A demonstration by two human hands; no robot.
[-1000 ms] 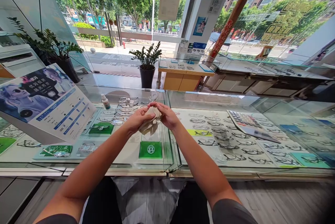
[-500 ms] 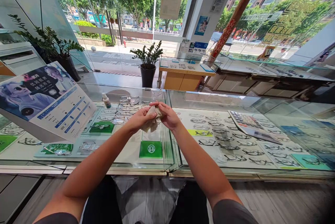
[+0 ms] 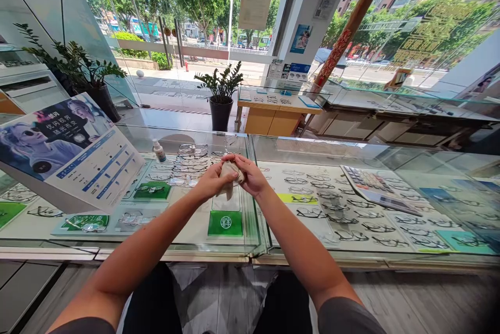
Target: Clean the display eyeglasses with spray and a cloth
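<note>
A crumpled beige cloth (image 3: 230, 171) is bunched between my two hands, above the glass display counter. My left hand (image 3: 211, 180) is closed on its left side, with the thumb pressed over it. On the right side, my right hand (image 3: 252, 175) has its fingers curled round the cloth's upper edge. The fingertips of both hands nearly meet at the top. Whether anything lies inside the cloth cannot be seen. Below the hands, a green box (image 3: 225, 223) with a white emblem shows in the case.
Eyeglasses (image 3: 299, 180) fill the glass case (image 3: 258, 250) on both sides. A cardboard sign (image 3: 78, 151) stands at left, near a small spray bottle (image 3: 159, 150). A calculator (image 3: 371, 185) rests on the glass at right. Beyond the counter stands a potted plant (image 3: 221, 112).
The cloth has been rebunched between my fingers, and its loose lower part hangs a little differently. My left hand has shifted slightly; both arms are nearly where they were.
</note>
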